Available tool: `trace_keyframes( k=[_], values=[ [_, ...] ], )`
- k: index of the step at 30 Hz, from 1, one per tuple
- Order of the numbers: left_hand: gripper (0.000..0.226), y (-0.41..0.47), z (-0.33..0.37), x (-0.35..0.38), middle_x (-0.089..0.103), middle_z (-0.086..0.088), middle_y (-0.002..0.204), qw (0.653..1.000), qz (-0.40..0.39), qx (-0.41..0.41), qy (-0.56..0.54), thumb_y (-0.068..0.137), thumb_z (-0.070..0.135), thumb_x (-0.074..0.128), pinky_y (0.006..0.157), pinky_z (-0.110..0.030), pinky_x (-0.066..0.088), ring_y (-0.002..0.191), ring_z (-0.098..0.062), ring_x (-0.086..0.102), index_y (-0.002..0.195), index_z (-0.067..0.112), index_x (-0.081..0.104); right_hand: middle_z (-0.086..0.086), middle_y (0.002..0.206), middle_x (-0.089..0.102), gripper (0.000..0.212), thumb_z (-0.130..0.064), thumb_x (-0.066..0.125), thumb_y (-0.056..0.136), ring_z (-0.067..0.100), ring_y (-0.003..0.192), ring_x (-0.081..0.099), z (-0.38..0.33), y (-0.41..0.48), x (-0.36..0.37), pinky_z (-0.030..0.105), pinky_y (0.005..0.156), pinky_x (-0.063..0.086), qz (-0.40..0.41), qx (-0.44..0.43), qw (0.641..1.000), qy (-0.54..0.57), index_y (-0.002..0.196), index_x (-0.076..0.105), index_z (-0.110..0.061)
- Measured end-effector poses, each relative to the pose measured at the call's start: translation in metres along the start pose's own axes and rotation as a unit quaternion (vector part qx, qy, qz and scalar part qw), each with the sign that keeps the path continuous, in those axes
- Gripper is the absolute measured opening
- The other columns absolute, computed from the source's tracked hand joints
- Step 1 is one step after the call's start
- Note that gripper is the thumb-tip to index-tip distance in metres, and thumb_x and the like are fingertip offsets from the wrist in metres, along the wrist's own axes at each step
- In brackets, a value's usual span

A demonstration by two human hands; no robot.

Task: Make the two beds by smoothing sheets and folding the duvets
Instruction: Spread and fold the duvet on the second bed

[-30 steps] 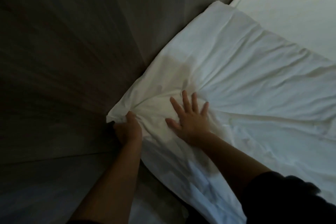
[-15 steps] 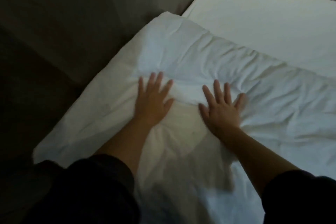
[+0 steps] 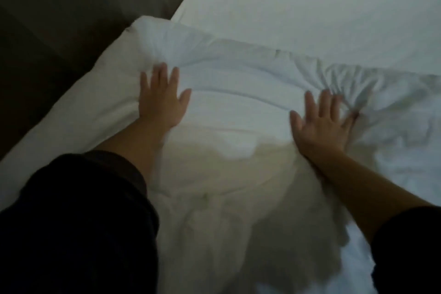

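wall (image 3: 59,19): dark panel is running up the left side, with the bed's left edge lying close beside it.
left sleeve (image 3: 71,222): dark cuff is sitting pushed up the forearm, covering the near-left corner of the view.
left grip (image 3: 162,100): released, holding nothing. The palm is pressing flat on the duvet, and the fingers (image 3: 160,74) are lying straight and slightly spread, tips reaching the bunched far-left corner.
duvet (image 3: 238,102): white, lying across the near part of the bed. Its far edge is bunching into a ridge, while the stretch between the two grips is lying fairly smooth.
right grip (image 3: 322,124): released, holding nothing. The palm is pressing flat, and the splayed fingers (image 3: 325,100) are touching a fan of creases.
right sleeve (image 3: 410,246): dark, sitting at the lower right.
sheet (image 3: 310,7): bare and smooth, lying past the duvet's far ridge.
room: open bedding is stretching right and far; the left is tight against the wall.
change: half a second back the grips were pressing closer together; now they are sitting well apart. A second back the left grip was clutching the corner.
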State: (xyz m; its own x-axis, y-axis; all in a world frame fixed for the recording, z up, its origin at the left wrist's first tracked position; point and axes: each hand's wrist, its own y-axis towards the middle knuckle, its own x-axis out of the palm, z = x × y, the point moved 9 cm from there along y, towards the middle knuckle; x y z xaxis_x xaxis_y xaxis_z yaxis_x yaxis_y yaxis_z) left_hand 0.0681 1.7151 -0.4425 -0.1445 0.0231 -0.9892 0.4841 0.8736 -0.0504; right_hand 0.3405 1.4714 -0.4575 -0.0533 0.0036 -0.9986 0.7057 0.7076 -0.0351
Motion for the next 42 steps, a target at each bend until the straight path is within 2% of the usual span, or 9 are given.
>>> trace_keyframes(
  k=[6,10,12,16,23,26,34,39,42],
  values=[
    [0.066,-0.053,0.001,-0.040,0.016,-0.018,0.159,0.998,0.018,-0.002,-0.052,0.097,0.044,0.023,0.117,-0.056,-0.001,0.147,-0.031,0.012,0.153,0.008,0.019,0.011,0.163,0.002,0.076,-0.061,0.010,0.088,0.034,0.149,-0.002,0.022,-0.046,-0.024,0.068,0.112,-0.004,-0.035,0.054,0.998,0.026,0.156,0.012,-0.027],
    [0.063,-0.147,0.044,-0.030,0.027,-0.008,0.157,0.978,-0.016,0.201,-0.055,0.094,0.047,0.023,0.114,-0.057,0.010,0.144,-0.026,0.027,0.150,0.018,0.032,0.005,0.162,0.013,0.067,-0.058,0.019,0.093,0.033,0.149,0.008,-0.099,-0.127,-0.026,0.065,0.112,-0.001,-0.062,-0.161,0.983,0.069,0.153,0.023,-0.030],
    [0.064,-0.172,-0.008,-0.005,0.026,-0.008,0.158,0.988,-0.056,0.140,-0.012,0.095,0.048,0.021,0.114,-0.056,0.013,0.144,-0.026,0.028,0.150,0.017,0.031,0.003,0.161,0.019,0.063,-0.056,0.022,0.093,0.030,0.149,0.015,-0.102,-0.152,-0.009,0.066,0.113,0.007,-0.083,-0.199,0.976,0.021,0.151,0.030,-0.032],
    [0.070,-0.189,-0.078,-0.007,0.025,-0.016,0.156,0.998,-0.054,-0.015,0.014,0.091,0.043,0.018,0.114,-0.060,0.010,0.143,-0.033,0.025,0.149,0.007,0.032,0.001,0.163,0.005,0.069,-0.062,0.009,0.092,0.027,0.150,0.002,-0.008,-0.151,-0.005,0.065,0.113,0.002,-0.087,-0.077,0.992,-0.054,0.154,0.017,-0.033],
    [0.062,-0.210,0.144,-0.105,0.036,-0.015,0.152,0.968,0.077,0.174,-0.164,0.091,0.034,0.031,0.115,-0.056,0.019,0.142,-0.029,0.031,0.145,0.005,0.040,0.001,0.163,0.003,0.064,-0.052,0.012,0.096,0.027,0.150,-0.001,-0.019,-0.174,-0.034,0.060,0.115,-0.007,-0.068,-0.129,0.989,0.024,0.155,0.010,-0.027],
    [0.059,-0.218,0.211,-0.085,0.039,-0.012,0.151,0.967,0.008,0.191,-0.168,0.090,0.030,0.029,0.115,-0.055,0.019,0.141,-0.027,0.034,0.143,0.007,0.044,0.000,0.163,0.005,0.064,-0.050,0.011,0.096,0.023,0.150,-0.001,0.065,-0.166,-0.027,0.059,0.117,-0.004,-0.081,-0.076,0.994,0.006,0.155,0.016,-0.026],
    [0.065,-0.222,0.250,-0.030,0.007,-0.017,0.160,0.982,-0.100,-0.105,-0.118,0.096,0.033,0.033,0.117,-0.055,0.008,0.148,-0.033,0.008,0.153,0.006,0.016,-0.001,0.164,-0.006,0.073,-0.060,0.003,0.088,0.027,0.150,-0.006,0.361,-0.165,-0.033,0.065,0.114,0.000,-0.129,0.082,0.986,-0.064,0.155,0.006,-0.030],
    [0.064,-0.196,0.457,-0.101,0.005,-0.007,0.162,0.982,0.019,0.144,-0.121,0.096,0.041,0.024,0.116,-0.054,0.009,0.149,-0.024,0.006,0.154,0.018,0.012,0.004,0.164,0.002,0.065,-0.055,0.016,0.095,0.033,0.150,-0.003,0.337,-0.084,-0.067,0.065,0.111,-0.008,-0.012,-0.088,0.996,-0.021,0.155,0.012,-0.029],
    [0.061,-0.159,0.492,-0.077,0.002,-0.003,0.163,0.991,-0.023,0.110,-0.077,0.099,0.052,0.020,0.116,-0.057,0.002,0.149,-0.023,0.003,0.154,0.028,0.011,-0.002,0.164,-0.003,0.061,-0.058,0.013,0.098,0.029,0.150,-0.005,0.369,-0.030,-0.051,0.067,0.112,-0.006,-0.034,-0.122,0.989,-0.080,0.154,0.005,-0.036]
  ],
)
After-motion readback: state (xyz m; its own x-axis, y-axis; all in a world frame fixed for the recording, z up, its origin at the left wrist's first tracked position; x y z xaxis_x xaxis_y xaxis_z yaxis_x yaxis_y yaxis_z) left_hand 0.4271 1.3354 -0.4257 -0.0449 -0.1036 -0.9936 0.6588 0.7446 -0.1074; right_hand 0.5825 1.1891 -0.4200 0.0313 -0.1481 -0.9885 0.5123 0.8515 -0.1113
